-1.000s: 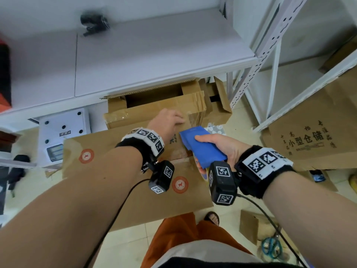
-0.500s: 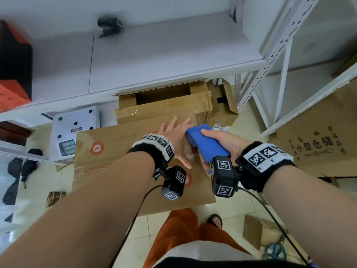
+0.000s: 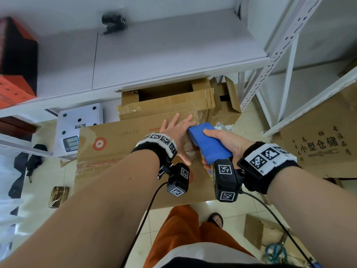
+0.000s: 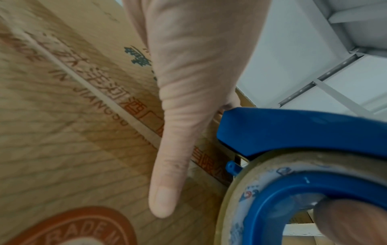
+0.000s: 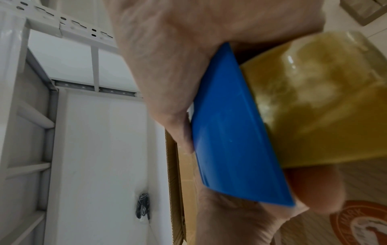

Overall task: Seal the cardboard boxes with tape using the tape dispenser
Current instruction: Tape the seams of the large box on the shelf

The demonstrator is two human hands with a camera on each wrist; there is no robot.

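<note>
The pale tiled floor [image 3: 170, 211] carries the large cardboard box [image 3: 119, 151], with an opened box [image 3: 168, 101] just behind it under the white shelf [image 3: 173, 55] and a white scale [image 3: 77, 128] to its left. Cardboard scraps [image 3: 258, 235] and blue-handled scissors [image 3: 275, 252] lie on the tiles to the right. On the shelf sit a small black object [image 3: 114, 22] and a red and black box [image 3: 15, 60].

Soft, even indoor light, but the close-up views came out pretty mushy.

Head view was bright and flat with barely any shadows, and the white metal shelf posts [image 3: 278, 55] bowed hard at the wide-angle edges. The small black object on the shelf [image 3: 114, 23] was smeared. On the wrist views, the printed brown cardboard box [image 4: 62, 132] looked streaky with blur, and the glossy yellowish roll of tape [image 5: 324, 99] caught a little glare.
</note>
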